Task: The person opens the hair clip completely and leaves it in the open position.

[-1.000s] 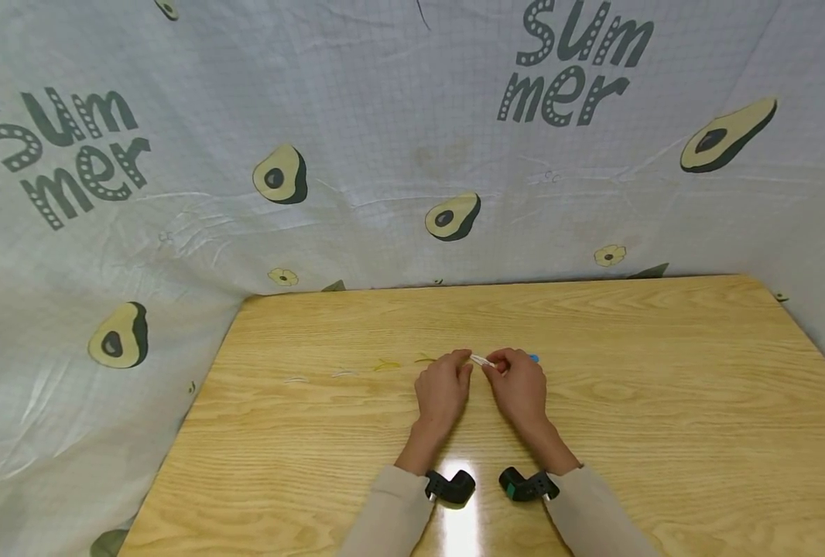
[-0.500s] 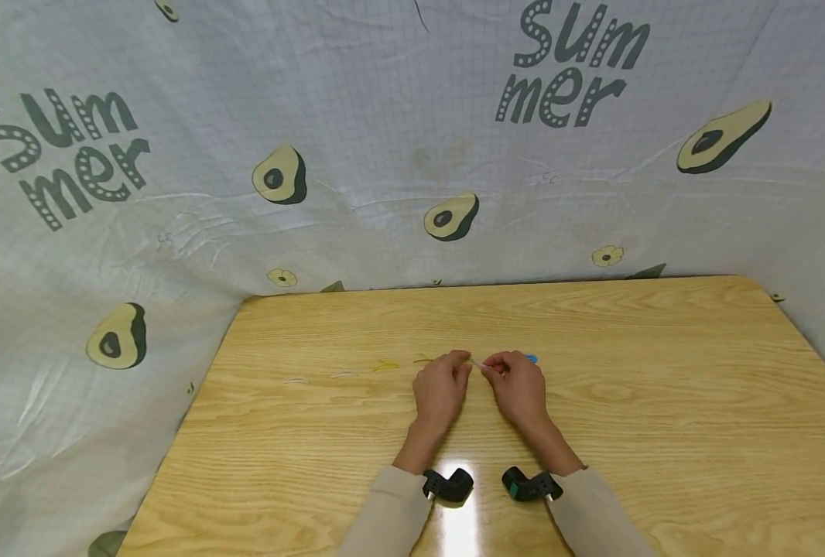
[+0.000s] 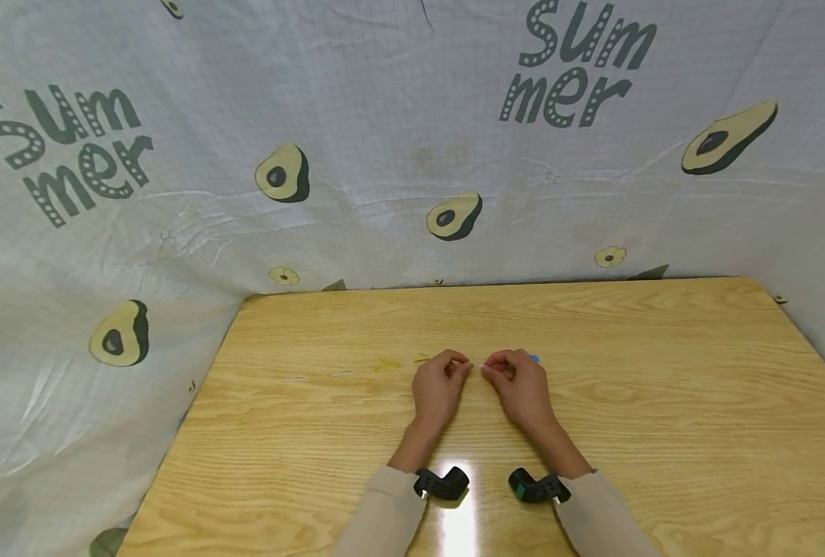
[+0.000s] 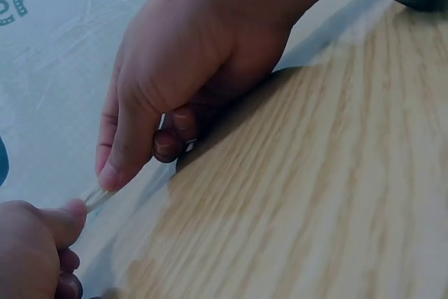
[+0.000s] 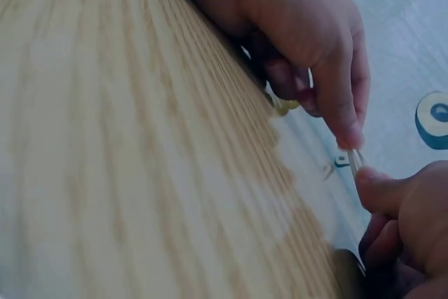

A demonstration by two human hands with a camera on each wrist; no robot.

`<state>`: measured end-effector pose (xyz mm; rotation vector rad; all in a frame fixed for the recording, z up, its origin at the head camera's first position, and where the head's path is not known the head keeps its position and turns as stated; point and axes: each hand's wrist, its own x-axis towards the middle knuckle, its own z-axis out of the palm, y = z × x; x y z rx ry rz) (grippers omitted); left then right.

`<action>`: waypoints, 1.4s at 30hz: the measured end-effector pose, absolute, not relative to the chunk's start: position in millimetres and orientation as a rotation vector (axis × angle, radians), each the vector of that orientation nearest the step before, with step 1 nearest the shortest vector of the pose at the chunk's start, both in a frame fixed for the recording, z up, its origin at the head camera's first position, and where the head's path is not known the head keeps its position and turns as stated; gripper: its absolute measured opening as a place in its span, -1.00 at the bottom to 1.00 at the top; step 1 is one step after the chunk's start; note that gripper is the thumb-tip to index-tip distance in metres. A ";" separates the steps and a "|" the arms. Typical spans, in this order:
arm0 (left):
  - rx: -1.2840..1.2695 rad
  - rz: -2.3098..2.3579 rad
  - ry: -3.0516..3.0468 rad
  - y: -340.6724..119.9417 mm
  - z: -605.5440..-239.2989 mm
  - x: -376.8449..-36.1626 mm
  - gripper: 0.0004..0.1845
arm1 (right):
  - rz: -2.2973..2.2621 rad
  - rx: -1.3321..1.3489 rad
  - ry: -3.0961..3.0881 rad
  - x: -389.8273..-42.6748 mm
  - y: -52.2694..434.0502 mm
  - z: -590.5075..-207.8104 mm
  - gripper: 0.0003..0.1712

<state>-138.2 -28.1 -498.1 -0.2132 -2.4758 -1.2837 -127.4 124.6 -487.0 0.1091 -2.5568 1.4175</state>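
Since the earlier frame, the left hand [image 3: 436, 391] has brought its thumb and index fingertip together. Both hands, the right hand [image 3: 526, 392] included, now apply a pinch grip to the white band [image 5: 355, 160]. Its exposed section spans the short gap between the two grips, over the tabletop [image 3: 663, 402]. Appearance: thin, pale, two narrow strands running nearly straight.

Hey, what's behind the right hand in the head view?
Part of a small blue item shows just past the right hand. The hand covers the rest, so its full shape can't be seen.
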 end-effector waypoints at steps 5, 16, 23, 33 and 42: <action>-0.237 -1.439 -2.422 -30.5 -496.2 -140.0 -0.94 | 1.497 0.121 -2.590 -127.7 126.8 -478.8 -0.91; -0.216 -1.513 -2.429 -36.1 -481.1 -131.5 -0.94 | 1.537 0.157 -2.601 -124.1 127.2 -467.8 -0.91; -0.195 -1.532 -2.461 -43.2 -474.0 -121.6 -0.93 | 1.555 0.123 -2.614 -115.4 120.4 -460.8 -0.87; -0.239 -1.595 -2.507 -52.2 -469.9 -108.5 -0.94 | 1.541 0.105 -2.667 -100.6 116.8 -454.3 -0.90; -0.292 -1.651 -2.497 -57.5 -473.1 -93.1 -0.95 | 1.610 0.082 -2.682 -86.8 116.3 -456.5 -0.90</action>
